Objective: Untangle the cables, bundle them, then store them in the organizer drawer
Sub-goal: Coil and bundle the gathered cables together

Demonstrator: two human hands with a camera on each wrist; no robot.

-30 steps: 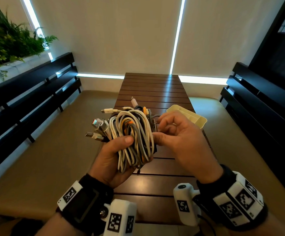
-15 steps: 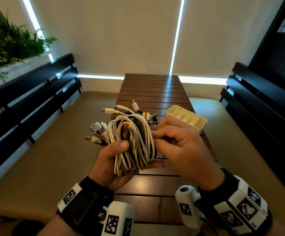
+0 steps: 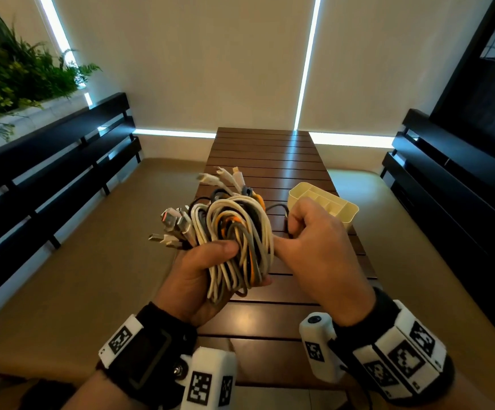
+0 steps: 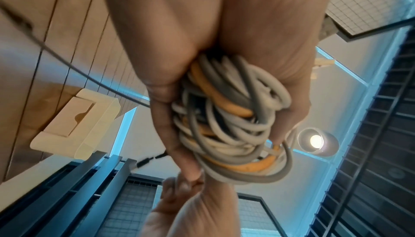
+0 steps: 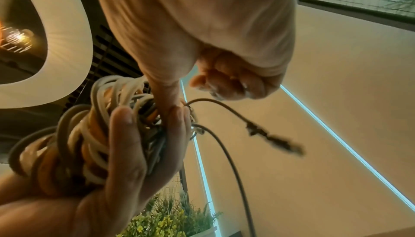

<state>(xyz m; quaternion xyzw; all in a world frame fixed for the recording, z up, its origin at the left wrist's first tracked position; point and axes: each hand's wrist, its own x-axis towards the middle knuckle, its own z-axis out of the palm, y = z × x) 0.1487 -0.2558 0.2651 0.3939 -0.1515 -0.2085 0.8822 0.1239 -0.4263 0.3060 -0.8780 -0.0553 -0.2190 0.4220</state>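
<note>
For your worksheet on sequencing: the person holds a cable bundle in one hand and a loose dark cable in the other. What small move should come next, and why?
Probably draw the dark cable further out. The left hand grips the cable bundle, the right hand is curled round that strand, its plug end hangs free, and the organizer stands unfilled on the table.

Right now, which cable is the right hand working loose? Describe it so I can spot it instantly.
Start at the long brown slatted wooden table, then the mixed white, grey and orange cable coil gripped by the left hand. The thin dark grey cable arcs rightward out of the coil into the right hand, the only strand leaving the bundle.
</note>
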